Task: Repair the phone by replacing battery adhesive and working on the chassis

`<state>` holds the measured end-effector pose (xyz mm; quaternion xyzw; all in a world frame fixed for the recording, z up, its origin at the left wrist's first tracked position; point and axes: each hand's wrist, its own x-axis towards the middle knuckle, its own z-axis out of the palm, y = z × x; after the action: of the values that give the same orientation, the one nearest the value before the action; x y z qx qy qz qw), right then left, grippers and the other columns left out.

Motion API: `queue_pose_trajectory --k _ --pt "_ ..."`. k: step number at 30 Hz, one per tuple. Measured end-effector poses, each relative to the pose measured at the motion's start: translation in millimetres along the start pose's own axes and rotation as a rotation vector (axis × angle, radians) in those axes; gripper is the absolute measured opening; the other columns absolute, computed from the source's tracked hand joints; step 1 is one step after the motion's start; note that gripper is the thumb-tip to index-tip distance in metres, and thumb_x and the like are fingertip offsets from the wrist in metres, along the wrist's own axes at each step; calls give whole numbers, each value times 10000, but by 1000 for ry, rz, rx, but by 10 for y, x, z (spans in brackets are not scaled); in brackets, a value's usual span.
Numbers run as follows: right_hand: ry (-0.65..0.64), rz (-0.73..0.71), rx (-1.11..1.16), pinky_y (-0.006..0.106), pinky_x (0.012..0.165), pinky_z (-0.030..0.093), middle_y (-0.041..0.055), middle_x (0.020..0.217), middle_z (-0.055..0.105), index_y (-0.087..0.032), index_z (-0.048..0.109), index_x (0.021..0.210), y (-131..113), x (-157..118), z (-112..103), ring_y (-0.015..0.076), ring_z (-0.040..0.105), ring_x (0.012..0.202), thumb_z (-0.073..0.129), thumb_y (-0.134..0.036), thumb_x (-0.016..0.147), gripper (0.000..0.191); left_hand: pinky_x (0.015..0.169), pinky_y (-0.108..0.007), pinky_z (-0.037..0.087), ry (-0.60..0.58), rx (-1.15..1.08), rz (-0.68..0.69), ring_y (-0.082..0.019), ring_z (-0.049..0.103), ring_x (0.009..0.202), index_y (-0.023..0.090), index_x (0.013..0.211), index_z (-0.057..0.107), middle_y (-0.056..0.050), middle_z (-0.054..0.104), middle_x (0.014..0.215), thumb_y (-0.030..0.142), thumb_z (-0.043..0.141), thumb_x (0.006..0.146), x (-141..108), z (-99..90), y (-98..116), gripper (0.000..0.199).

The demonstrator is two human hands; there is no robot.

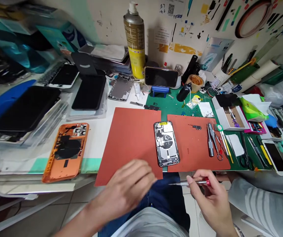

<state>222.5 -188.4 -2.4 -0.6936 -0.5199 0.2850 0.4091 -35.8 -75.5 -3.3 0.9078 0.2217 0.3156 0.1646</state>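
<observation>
My left hand is over the near edge of the left red-brown mat, back up, its fingers pressed together and their tips hidden. My right hand holds a thin metal screwdriver with a red end, its tip pointing left, in front of the table edge. An opened phone with bare inner parts lies between the hands, across the gap of the two mats. A small dark part rests on the right mat, with pliers and tweezers further right.
An orange phone back shell lies at the left table edge. Behind stand a spray can and a phone on a blue stand. Scissors, a white box and a white phone are on the right. Another person's sleeve shows lower right.
</observation>
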Motion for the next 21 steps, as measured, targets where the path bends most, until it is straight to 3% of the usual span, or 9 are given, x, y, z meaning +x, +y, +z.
queue_pose_trajectory --k 3,6,11,16,21 --pt "183 -118 -54 191 547 565 -28 766 713 -237 661 1033 -93 45 15 119 686 587 773 -254 999 119 975 -437 563 -49 113 -24 -282 655 1115 124 1230 694 -98 785 1144 131 560 1099 44 -52 -191 187" --pt "280 -263 -108 191 567 593 -10 826 748 -220 678 1080 -183 70 76 125 728 626 790 -174 971 163 1021 -430 529 -90 101 -3 -292 612 1220 146 1266 701 -74 781 1290 164 520 1124 58 -17 -267 231" --pt "239 -394 -204 223 639 627 20 890 778 -200 677 1124 -277 125 148 142 753 706 773 -97 964 213 1056 -420 492 -138 53 1 -280 588 1270 166 1233 721 -41 770 1371 229 463 1154 36 36 -298 278" --pt "140 -501 -296 234 569 585 12 868 763 -191 660 1110 -382 236 185 111 666 591 741 -60 972 207 1082 -437 468 -125 31 28 -279 611 1237 183 1145 743 -39 778 1337 241 458 1147 27 45 -303 291" --pt "114 -566 -387 241 597 582 0 841 740 -183 645 1102 -515 330 200 112 672 603 734 -65 984 189 1051 -417 470 -100 41 16 -274 610 1200 201 1245 739 -62 760 1276 258 469 1140 9 50 -276 295"
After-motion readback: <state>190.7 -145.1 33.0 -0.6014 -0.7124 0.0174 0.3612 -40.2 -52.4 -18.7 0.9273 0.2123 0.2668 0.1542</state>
